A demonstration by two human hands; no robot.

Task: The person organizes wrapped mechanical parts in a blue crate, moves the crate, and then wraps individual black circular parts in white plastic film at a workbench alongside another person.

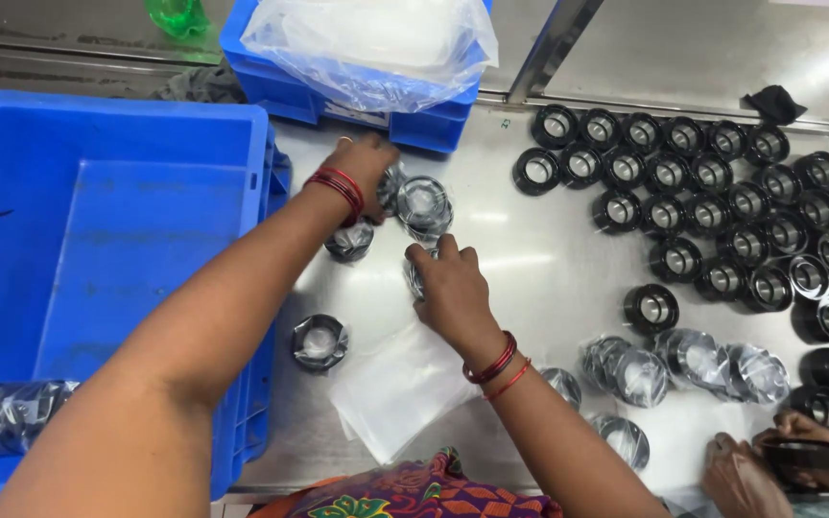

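My left hand (pixel 365 163) reaches across to a black ring-shaped part wrapped in a clear bag (pixel 390 187) and grips it, beside another bagged ring (pixel 424 204). My right hand (pixel 450 288) is closed around a bagged ring (pixel 415 276) that is mostly hidden by the fingers. A bagged ring (pixel 350 240) lies under my left wrist, and one more (pixel 319 341) lies near the crate. A stack of flat clear bags (pixel 395 384) lies on the steel table (pixel 539 269) below my right hand.
A large blue crate (pixel 98 221) at the left holds several bagged rings (pixel 7 412). A second blue crate (pixel 357 101) with plastic sheeting stands at the back. Several bare black rings (pixel 712 201) fill the right side; bagged ones (pixel 674 360) lie nearer. Another person's hands (pixel 789 460) work at the lower right.
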